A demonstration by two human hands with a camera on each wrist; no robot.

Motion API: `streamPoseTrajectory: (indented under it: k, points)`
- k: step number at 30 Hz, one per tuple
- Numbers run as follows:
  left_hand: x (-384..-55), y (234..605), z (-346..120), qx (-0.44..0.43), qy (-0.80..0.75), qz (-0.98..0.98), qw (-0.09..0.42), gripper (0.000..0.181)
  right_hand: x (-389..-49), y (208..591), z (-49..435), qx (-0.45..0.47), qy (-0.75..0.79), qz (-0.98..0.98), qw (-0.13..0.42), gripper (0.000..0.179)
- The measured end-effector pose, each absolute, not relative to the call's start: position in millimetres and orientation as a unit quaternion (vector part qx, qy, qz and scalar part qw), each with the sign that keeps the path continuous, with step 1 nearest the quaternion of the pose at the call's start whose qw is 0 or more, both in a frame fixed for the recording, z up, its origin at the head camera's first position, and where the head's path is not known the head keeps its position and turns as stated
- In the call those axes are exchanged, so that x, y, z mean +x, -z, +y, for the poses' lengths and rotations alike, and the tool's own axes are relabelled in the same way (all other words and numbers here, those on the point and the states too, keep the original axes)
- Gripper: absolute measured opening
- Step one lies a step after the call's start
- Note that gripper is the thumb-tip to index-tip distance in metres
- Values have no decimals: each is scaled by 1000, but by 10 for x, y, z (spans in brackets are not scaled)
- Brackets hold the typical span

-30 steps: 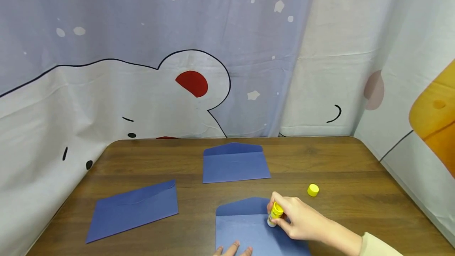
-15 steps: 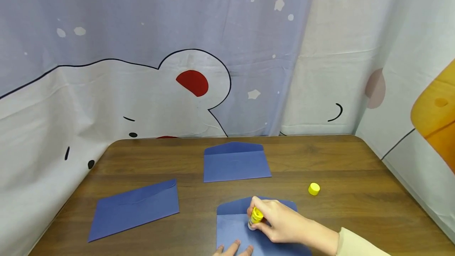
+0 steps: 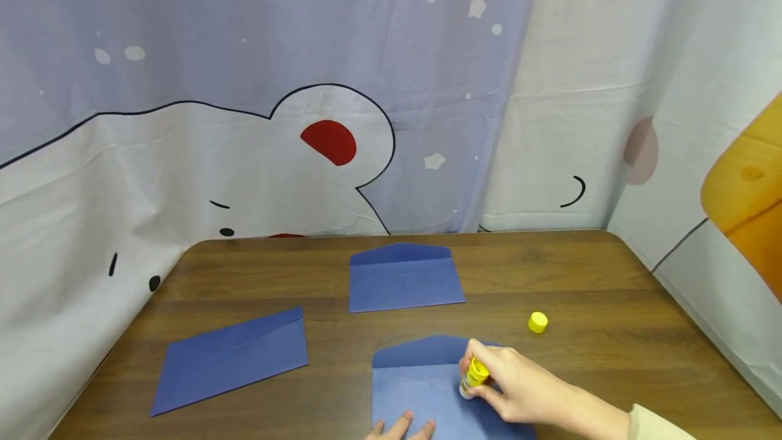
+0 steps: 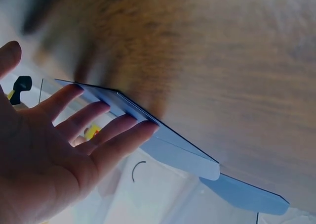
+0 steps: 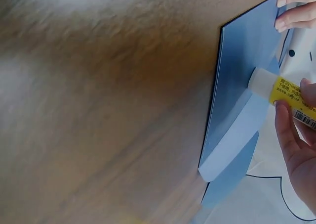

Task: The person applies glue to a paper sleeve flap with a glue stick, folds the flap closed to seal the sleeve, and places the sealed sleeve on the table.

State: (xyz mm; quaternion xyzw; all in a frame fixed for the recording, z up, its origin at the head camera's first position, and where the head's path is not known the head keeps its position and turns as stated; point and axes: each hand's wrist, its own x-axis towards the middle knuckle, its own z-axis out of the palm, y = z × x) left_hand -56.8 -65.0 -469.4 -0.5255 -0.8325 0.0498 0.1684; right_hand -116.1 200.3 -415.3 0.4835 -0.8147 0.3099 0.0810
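Note:
A blue envelope (image 3: 415,389) lies at the table's near edge, its flap folded out toward the far side. My right hand (image 3: 519,386) grips a yellow and white glue stick (image 5: 291,96) between thumb and fingers. The stick stands tilted, its white end down against the envelope below the flap crease. My left hand (image 4: 74,150) rests its straight fingertips on the envelope's near part; in the head view only the fingers (image 3: 400,426) show at the bottom edge. The glue stick's yellow cap (image 3: 538,322) sits on the wood to the right, beyond my right hand.
A second blue envelope (image 3: 406,287) with its flap out lies farther back, mid-table. Another blue envelope (image 3: 232,362), flap folded down, lies at the left. The brown wooden table (image 3: 586,277) ends at a patterned curtain (image 3: 427,87) behind.
My right hand slid the glue stick left along the envelope, then back to the right. The left hand and the other envelopes stay in place.

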Motion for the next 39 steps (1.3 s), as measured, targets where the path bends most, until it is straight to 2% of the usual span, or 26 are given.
streamPoseTrajectory:
  k: [2,5,8,13,16,21,27,34,39]
  points:
    - [-575,4675,-654,-525,-48,-837,150,46,-1173,4163,1970,486,-308,-813,89,31]
    - [-582,4695,-653,-520,-47,-836,170,45,-1195,4176,1873,486,-303,-814,99,31]
    - [-594,4758,-640,-508,-53,-821,256,41,-1233,4184,1724,487,-298,-815,95,31]
    - [-616,4847,-602,-487,-47,-808,329,36,-1327,4168,1419,495,-296,-814,69,28]
    - [-604,4852,-581,-482,-41,-817,315,37,-1391,4163,1251,499,-296,-812,55,28]
    - [-594,4786,-560,-490,-48,-833,254,39,-1455,4176,1035,511,-288,-809,49,29]
    - [-592,4761,-547,-494,-34,-843,209,39,-1441,4164,1043,507,-285,-812,48,29]
    - [-601,5001,-532,-479,-35,-822,306,37,-1324,4139,1438,475,-302,-824,59,26]
    - [-608,5050,-568,-496,-35,-831,250,41,-1256,4153,1763,458,-301,-832,89,29]
